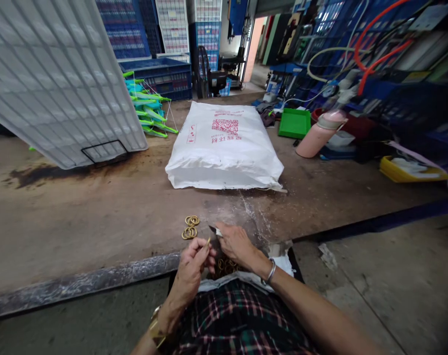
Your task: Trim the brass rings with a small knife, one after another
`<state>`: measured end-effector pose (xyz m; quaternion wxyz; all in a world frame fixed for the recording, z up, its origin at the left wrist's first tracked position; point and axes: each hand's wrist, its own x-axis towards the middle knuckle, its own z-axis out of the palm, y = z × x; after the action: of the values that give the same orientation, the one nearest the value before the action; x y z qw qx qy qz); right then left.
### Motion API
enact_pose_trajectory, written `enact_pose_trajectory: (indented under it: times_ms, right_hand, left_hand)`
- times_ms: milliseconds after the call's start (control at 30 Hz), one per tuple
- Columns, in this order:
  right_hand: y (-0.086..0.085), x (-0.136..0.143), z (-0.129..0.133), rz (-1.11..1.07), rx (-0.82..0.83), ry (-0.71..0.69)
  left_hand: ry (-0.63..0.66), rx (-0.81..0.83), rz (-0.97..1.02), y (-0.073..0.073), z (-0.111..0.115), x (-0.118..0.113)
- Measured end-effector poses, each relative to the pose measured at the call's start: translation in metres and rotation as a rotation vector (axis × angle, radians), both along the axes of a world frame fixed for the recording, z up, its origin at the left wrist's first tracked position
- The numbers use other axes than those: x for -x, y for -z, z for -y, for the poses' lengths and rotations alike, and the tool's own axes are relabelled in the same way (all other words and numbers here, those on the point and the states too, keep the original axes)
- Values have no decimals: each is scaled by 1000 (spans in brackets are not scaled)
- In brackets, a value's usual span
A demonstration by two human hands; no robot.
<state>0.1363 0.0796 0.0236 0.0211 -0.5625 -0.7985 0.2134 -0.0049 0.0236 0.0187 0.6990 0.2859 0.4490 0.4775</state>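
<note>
My left hand (198, 257) pinches a small brass ring (208, 241) between thumb and finger, seen nearly edge-on. Close by on the right, my right hand (236, 241) is closed round a knife (213, 230); its dark pointed blade juts left toward the ring, and most of the handle is hidden. Below both hands, a heap of brass rings (226, 267) lies in my lap, partly covered by my hands. Two small clusters of brass rings rest on the table, one cluster (192, 220) behind the other (189, 232), just beyond my left hand.
A white printed sack (224, 143) lies on the wooden table (98, 222) ahead. A tilted white plastic crate (68, 84) stands at left, near green plastic pieces (152, 111). A green tray (294, 123), pink bottle (318, 135) and yellow tray (412, 170) are at right.
</note>
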Motion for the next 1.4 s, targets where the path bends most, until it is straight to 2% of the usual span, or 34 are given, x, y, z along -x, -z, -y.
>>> enact_pose_trajectory:
  times_ms: [133, 367, 500, 700, 900, 1100, 1233, 1400]
  right_hand:
    - [2, 4, -15, -70, -80, -8]
    - [-1, 43, -37, -238, -93, -58]
    - [0, 53, -44, -196, -94, -86]
    - [1, 51, -46, -126, -112, -78]
    - [10, 37, -50, -115, -152, -70]
    - [1, 24, -58, 50, -207, 99]
    - [-6, 39, -57, -26, -203, -25]
    - [-2, 69, -52, -9, -140, -147]
  left_hand:
    - [-13, 42, 72, -5, 5, 0]
    - [-163, 127, 227, -7, 10, 13]
    - [-174, 172, 340, -9, 12, 22]
    - [-185, 266, 533, -5, 13, 30]
    - [-258, 333, 493, -2, 7, 33]
    - [-281, 349, 497, -2, 6, 33]
    - [-289, 322, 471, -3, 7, 32]
    - [-285, 266, 419, -5, 7, 38]
